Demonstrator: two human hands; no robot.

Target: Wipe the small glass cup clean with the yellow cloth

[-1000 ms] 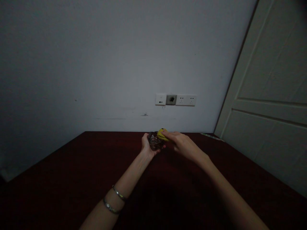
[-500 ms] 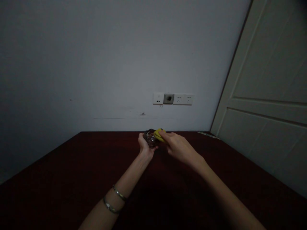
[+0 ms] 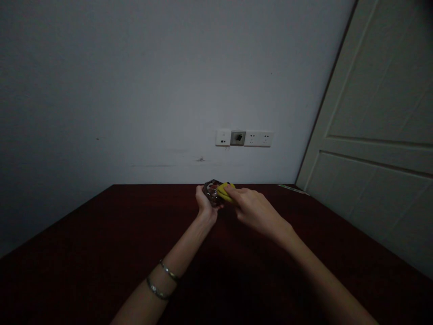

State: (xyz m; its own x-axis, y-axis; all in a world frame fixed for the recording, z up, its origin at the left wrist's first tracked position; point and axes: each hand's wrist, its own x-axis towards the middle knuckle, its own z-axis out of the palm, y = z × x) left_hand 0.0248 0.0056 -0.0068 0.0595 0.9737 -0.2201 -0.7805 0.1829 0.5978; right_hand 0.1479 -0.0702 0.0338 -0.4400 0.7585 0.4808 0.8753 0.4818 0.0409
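Observation:
My left hand (image 3: 204, 205) is closed around a small clear glass object (image 3: 212, 193), held above the far part of a dark red table (image 3: 101, 253). My right hand (image 3: 252, 208) pinches a yellow cloth or sponge (image 3: 225, 191) and presses it against the glass object. Both hands meet near the table's far edge, by the wall. Two thin metal bracelets (image 3: 162, 280) circle my left wrist. The room is dim, so the glass object's exact shape is hard to make out.
A white wall rises behind the table with a row of power sockets (image 3: 244, 138). A pale panelled door (image 3: 379, 135) stands at the right. A thin flat strip (image 3: 293, 189) lies at the table's far right corner.
The hands have stayed together with the glass object and the yellow cloth; they shifted slightly left and up in view between the earliest frame and now. The grips look the same.

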